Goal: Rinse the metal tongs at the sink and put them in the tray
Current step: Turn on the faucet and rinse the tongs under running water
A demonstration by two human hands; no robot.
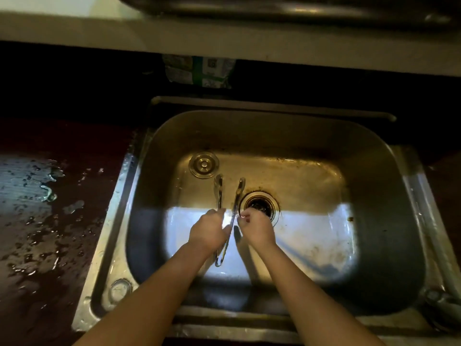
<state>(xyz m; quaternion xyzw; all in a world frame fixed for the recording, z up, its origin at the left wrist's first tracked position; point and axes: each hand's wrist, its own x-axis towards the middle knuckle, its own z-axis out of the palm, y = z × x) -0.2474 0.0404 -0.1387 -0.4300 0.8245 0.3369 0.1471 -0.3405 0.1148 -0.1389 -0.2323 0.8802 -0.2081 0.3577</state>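
The metal tongs hang over the steel sink, hinge end toward me and both tips pointing away, spread apart. My left hand grips the left arm of the tongs near the middle. Just right of them, my right hand has its fingers curled against the right arm of the tongs. Both hands hover above the open drain. No running water or tray is identifiable in the head view.
A round drain stopper lies in the basin's far left. The dark counter to the left is wet with puddles. A printed packet sits behind the sink under a pale ledge. A metal rim crosses the top.
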